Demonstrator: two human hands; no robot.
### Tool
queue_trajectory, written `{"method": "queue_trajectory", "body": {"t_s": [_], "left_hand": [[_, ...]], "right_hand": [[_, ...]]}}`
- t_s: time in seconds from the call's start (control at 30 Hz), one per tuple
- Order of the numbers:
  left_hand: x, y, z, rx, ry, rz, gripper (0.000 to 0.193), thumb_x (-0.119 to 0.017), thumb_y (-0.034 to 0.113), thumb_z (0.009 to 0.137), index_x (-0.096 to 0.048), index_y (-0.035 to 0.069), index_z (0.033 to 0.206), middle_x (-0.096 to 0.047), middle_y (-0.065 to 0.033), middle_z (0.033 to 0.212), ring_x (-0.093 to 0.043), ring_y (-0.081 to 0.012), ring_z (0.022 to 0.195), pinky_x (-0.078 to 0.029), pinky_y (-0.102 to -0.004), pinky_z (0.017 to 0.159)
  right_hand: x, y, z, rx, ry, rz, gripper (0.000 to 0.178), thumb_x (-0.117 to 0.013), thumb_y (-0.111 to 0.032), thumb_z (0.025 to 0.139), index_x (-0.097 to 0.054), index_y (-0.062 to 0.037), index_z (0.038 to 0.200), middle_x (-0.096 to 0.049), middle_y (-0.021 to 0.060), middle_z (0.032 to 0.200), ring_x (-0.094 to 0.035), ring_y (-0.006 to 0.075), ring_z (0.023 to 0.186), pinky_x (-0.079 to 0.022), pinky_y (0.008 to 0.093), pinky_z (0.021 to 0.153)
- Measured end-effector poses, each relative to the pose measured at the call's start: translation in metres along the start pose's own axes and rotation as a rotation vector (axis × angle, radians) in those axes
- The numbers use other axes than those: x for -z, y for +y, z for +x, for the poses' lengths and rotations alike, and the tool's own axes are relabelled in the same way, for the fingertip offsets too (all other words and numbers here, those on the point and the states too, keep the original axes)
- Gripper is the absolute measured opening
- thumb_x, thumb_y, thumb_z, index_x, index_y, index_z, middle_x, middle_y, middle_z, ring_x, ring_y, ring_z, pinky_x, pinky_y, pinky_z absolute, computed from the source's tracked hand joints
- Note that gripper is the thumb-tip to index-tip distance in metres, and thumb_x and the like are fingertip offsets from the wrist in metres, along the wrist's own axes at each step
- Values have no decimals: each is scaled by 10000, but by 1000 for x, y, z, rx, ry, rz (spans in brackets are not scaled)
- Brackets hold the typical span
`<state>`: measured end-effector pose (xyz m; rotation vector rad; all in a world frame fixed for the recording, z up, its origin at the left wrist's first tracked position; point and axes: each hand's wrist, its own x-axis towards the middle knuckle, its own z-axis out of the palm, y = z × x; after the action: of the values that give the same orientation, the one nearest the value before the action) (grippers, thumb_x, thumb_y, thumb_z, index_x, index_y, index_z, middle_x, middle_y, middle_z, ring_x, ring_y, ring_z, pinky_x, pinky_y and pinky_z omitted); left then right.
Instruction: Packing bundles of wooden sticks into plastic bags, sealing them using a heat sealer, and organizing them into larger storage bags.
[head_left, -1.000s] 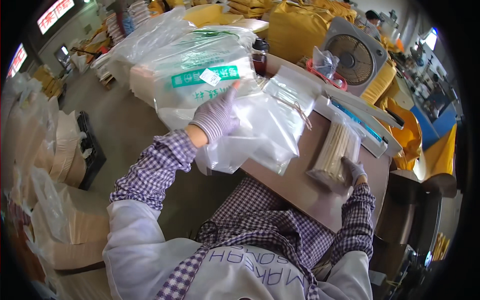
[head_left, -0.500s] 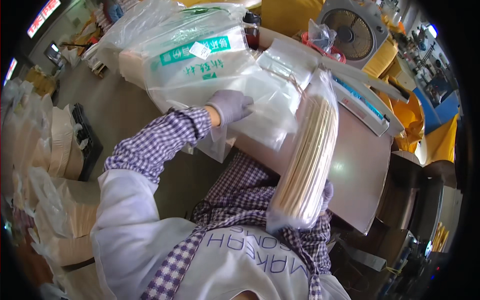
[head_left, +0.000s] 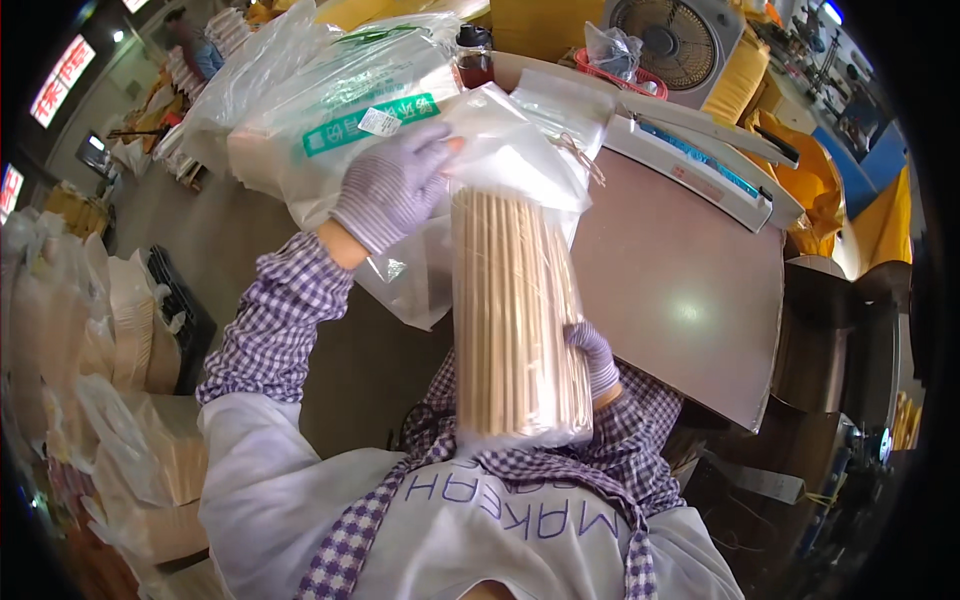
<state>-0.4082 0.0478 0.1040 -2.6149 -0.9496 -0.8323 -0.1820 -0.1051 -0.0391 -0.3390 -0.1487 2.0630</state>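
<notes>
A clear plastic bag full of long, pale wooden sticks [head_left: 515, 310] stands lengthwise in front of my chest, its loose upper end [head_left: 510, 135] above the sticks. My left hand [head_left: 397, 188], in a grey-purple striped glove, pinches the left edge of that loose end; a bare fingertip shows. Gloved likewise, my right hand [head_left: 592, 355] grips the bag's right side low down, with part of its fingers hidden behind it. Behind my left hand, a larger clear bag with green print [head_left: 370, 125] lies on the table with a white label on it.
A brown table [head_left: 680, 290] extends to the right. On it are a long bag sealer [head_left: 700, 165], a red basket [head_left: 640, 85] and a dark-lidded jar [head_left: 475, 60]. A box fan [head_left: 665, 40] stands at the back. Wrapped stacks [head_left: 150, 440] line the left; a person [head_left: 195, 45] is far off.
The bag of sticks has moved left and turned more upright. My left hand has left the printed bag and taken the stick bag's loose end. My right hand has come into clearer view.
</notes>
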Motion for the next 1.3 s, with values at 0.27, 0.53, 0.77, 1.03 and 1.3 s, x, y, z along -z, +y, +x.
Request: {"method": "queue_trajectory", "body": {"t_s": [0.27, 0.53, 0.77, 1.03, 1.3], "left_hand": [[-18, 77, -4, -397, -285, -257, 261, -513, 193, 787, -605, 27, 966, -560, -128, 1064, -538, -280, 964, -425, -372, 845], [17, 73, -61, -83, 78, -339, 202, -608, 132, 701, -615, -4, 849, -571, -122, 1020, -534, -269, 971, -445, -374, 826], [-7, 58, -138, 341, 285, 185, 619, -639, 75, 616, -455, 110, 1206, -532, -114, 994, -532, -324, 913, -441, -415, 781], [10, 93, -154, 19, -41, -569, 219, -611, 170, 729, -618, 49, 911, -553, -96, 770, -544, -277, 601, -449, -356, 497], [20, 52, 64, -467, 98, -531, 712, -595, 476, 711, -396, 73, 1264, -432, -173, 1216, -451, -288, 1075, -367, -447, 887]], "right_hand": [[-40, -7, 49, 420, 179, -890, 348, -544, -75, 755, -483, -5, 1090, -552, 84, 933, -546, 147, 816, -473, 250, 726], [-81, -36, 101, 529, 143, -2237, 216, -534, -81, 804, -522, -27, 1012, -577, 60, 861, -564, 164, 724, -486, 267, 672], [-14, -65, 87, 354, -205, -1039, 323, -495, -189, 860, -475, 21, 1104, -547, 97, 1014, -557, 152, 810, -492, 291, 721], [11, -59, 32, 348, 86, -357, 367, -546, -242, 843, -495, 34, 1080, -573, 81, 928, -564, 154, 853, -491, 264, 672], [-56, -70, 45, 315, 38, -366, 360, -539, -252, 841, -506, 23, 1071, -580, 79, 915, -564, 154, 851, -491, 273, 659]]}}
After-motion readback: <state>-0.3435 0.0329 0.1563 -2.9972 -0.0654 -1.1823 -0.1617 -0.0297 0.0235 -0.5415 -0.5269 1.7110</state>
